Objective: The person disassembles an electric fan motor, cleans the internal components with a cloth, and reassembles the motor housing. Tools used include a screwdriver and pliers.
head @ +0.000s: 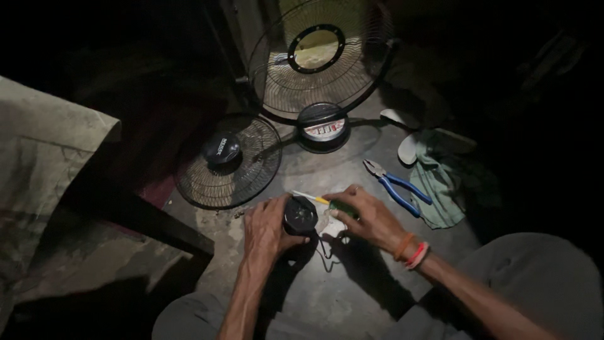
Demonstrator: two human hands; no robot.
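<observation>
Motor point(300, 216) at frame centre, gripped by our left hand point(267, 230).
Our right hand point(368, 217) closes on a green-handled screwdriver point(327, 203) touching its 2 o'clock edge. Blue-handled pliers point(396, 186) lie at 3 o'clock, beside a green cloth point(440, 182); fan guards point(229, 160) at 11 and 12 o'clock.

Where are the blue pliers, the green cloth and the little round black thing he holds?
blue pliers point(399, 187): head view, on a blue handle.
green cloth point(440, 182): head view, mid-fabric.
round black part point(300, 215): head view, on its top face.
</observation>
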